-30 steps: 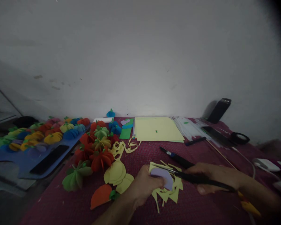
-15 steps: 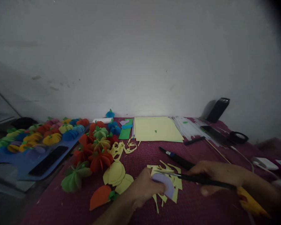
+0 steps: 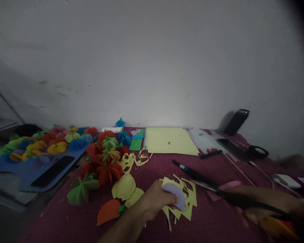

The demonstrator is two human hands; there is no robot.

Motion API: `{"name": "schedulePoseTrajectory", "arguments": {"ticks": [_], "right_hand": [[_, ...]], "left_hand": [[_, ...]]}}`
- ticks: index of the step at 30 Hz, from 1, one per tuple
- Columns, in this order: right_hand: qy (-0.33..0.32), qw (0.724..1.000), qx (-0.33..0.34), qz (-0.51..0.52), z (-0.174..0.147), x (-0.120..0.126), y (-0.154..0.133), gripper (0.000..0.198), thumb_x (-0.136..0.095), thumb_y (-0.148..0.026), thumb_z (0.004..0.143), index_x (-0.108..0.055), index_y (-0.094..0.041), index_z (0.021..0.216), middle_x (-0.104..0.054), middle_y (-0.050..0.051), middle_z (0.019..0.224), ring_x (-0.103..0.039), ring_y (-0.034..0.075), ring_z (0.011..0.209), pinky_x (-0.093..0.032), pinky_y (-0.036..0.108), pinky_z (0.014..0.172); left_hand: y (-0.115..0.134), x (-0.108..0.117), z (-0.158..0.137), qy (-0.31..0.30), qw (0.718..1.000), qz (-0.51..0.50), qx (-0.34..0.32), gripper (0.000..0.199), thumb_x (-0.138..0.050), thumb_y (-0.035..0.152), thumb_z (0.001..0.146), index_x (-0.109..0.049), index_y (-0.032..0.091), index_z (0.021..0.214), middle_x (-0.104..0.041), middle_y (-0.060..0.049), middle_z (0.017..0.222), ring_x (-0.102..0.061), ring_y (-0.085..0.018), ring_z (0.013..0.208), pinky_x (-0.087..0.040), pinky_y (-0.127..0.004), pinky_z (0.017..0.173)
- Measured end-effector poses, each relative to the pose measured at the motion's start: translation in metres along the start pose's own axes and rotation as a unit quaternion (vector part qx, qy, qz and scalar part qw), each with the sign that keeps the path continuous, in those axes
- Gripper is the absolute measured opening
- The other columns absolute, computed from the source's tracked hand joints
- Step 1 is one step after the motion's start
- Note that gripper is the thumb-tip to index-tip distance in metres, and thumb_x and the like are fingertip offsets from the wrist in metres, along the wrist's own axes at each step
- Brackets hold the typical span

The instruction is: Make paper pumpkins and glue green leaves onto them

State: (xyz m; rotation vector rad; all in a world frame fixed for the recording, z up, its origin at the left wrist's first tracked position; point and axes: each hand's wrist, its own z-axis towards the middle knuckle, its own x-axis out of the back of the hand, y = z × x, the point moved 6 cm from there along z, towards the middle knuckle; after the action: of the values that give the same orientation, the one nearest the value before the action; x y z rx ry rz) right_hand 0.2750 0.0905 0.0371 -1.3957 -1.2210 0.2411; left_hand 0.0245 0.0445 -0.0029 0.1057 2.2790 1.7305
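Note:
My left hand pinches a lilac paper half-circle, with a pale yellow paper edge showing behind it. Pale yellow offcuts lie under and around this piece. At the lower right, my right hand is closed on black-handled scissors, whose blades point left and stand apart from the paper. Part of that hand is smeared and dark. Left of my left hand rest several pale yellow cut rounds and a folded orange paper pumpkin piece with a green stem.
Paper pumpkins crowd the left side, with more on a blue board beside a black phone. Yellow sheets lie by the wall. A utility knife, a wooden stick and a black tape roll are rightward.
My right hand has drawn the scissors away to the right, off the paper. My left hand keeps its grip on the lilac half-circle. Pink paper now shows beside my right hand.

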Motion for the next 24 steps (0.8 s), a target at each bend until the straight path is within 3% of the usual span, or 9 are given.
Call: {"name": "schedulePoseTrajectory", "arguments": {"ticks": [4, 7, 11, 18, 24], "right_hand": [[0.074, 0.994, 0.039, 0.066, 0.014, -0.005, -0.026, 0.044, -0.063, -0.047, 0.075, -0.05, -0.024, 0.11, -0.065, 0.006, 0.085, -0.062, 0.021, 0.078, -0.047, 0.032, 0.068], [0.109, 0.989, 0.056, 0.078, 0.039, -0.025, -0.056, 0.045, -0.064, -0.037, 0.078, -0.041, -0.023, 0.115, -0.062, 0.004, 0.094, -0.059, 0.017, 0.081, -0.047, 0.031, 0.071], [0.089, 0.989, 0.089, 0.082, 0.07, -0.054, -0.087, 0.04, -0.066, -0.032, 0.075, -0.043, -0.02, 0.106, -0.057, 0.002, 0.09, -0.055, 0.015, 0.076, -0.045, 0.027, 0.064], [0.092, 0.99, 0.093, 0.056, 0.095, -0.066, -0.092, 0.031, -0.062, -0.014, 0.069, -0.047, -0.018, 0.095, -0.048, -0.004, 0.076, -0.043, 0.01, 0.064, -0.038, 0.022, 0.057], [0.073, 0.988, 0.097, 0.096, 0.109, -0.072, -0.086, 0.031, -0.056, -0.007, 0.065, -0.047, -0.018, 0.093, -0.045, -0.006, 0.073, -0.042, 0.009, 0.063, -0.036, 0.021, 0.056]], "left_hand": [[0.003, -0.003, -0.003, -0.002, 1.0, 0.009, -0.003, 0.025, -0.054, 0.013, 0.052, -0.07, 0.012, 0.071, -0.065, -0.003, 0.065, -0.055, -0.016, 0.06, -0.04, -0.026, 0.056], [0.005, -0.003, -0.004, -0.005, 1.0, 0.024, -0.009, 0.023, -0.054, 0.014, 0.053, -0.068, 0.012, 0.071, -0.063, -0.002, 0.065, -0.053, -0.014, 0.059, -0.04, -0.026, 0.057], [0.006, -0.002, -0.004, -0.004, 0.999, 0.048, -0.021, 0.02, -0.053, 0.011, 0.054, -0.065, 0.013, 0.07, -0.055, 0.003, 0.059, -0.045, -0.01, 0.054, -0.035, -0.023, 0.054], [0.0, 0.002, -0.004, 0.0, 0.995, 0.098, -0.03, 0.012, -0.057, 0.012, 0.056, -0.062, 0.014, 0.066, -0.049, 0.006, 0.055, -0.036, -0.008, 0.049, -0.026, -0.021, 0.046], [-0.004, 0.004, -0.006, 0.017, 0.993, 0.118, -0.022, 0.016, -0.058, 0.009, 0.054, -0.065, 0.014, 0.068, -0.055, 0.004, 0.055, -0.042, -0.009, 0.048, -0.027, -0.02, 0.043]]}}
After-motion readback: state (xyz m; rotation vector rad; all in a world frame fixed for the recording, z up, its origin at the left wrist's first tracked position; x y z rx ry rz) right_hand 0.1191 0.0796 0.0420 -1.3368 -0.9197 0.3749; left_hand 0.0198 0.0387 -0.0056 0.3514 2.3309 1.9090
